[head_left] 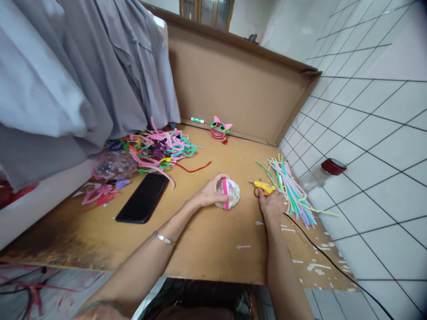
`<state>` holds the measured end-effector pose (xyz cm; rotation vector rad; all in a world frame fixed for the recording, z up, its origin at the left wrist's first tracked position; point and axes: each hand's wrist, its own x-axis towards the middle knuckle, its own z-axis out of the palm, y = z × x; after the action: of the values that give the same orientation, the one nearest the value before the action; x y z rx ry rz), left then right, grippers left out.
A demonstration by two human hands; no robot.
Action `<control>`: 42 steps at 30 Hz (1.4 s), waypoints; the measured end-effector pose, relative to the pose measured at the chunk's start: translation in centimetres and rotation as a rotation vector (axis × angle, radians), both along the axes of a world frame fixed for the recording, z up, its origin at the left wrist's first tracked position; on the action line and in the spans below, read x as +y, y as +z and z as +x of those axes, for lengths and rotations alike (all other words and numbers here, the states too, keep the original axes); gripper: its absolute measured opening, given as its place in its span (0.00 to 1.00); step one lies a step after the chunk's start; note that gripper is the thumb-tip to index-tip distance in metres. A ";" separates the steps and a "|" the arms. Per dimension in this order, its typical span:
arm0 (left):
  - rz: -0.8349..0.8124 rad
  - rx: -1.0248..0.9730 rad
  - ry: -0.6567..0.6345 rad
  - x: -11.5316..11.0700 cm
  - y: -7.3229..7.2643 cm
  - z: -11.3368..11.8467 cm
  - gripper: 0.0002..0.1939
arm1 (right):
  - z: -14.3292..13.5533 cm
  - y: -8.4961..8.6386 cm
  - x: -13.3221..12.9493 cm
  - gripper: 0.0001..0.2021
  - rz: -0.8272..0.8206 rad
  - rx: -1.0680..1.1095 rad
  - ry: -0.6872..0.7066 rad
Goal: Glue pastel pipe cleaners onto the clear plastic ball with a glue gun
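My left hand (213, 191) is closed around a round, whitish, see-through piece (235, 192) with a bright pink band (225, 186) across it, near the middle of the table. To the right, my right hand (272, 204) grips a yellow hot glue gun (263, 186), its nozzle facing left toward the round piece. A black cord (313, 242) runs from near that hand to the lower right. Just beyond the glue gun lies a bundle of pastel pipe cleaners (292, 191).
A black phone (143, 198) lies left of my left forearm. Behind it is a tangled pile of pipe cleaners (163, 144). A finished-looking animal face (218, 128) and a glue stick (197, 120) sit by the cardboard wall (233, 84). A red-lidded jar (322, 171) stands right, by the tiles.
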<state>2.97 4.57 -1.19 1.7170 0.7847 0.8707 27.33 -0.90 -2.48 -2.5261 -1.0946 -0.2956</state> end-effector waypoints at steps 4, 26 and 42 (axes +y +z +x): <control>-0.022 0.009 0.005 -0.2 0.4 0.0 0.33 | -0.1 -0.2 0.3 0.31 -0.029 0.021 -0.013; 0.004 -0.034 -0.028 0.4 -0.7 -0.1 0.32 | -2.5 1.2 -0.5 0.08 0.716 -0.140 0.425; 0.005 -0.032 -0.039 0.3 -0.7 0.0 0.34 | -3.6 1.8 -0.9 0.04 0.718 -0.308 0.527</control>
<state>2.96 4.85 -1.88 1.7128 0.7258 0.8723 23.70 -1.82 -0.69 -1.5387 -1.4003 -0.7784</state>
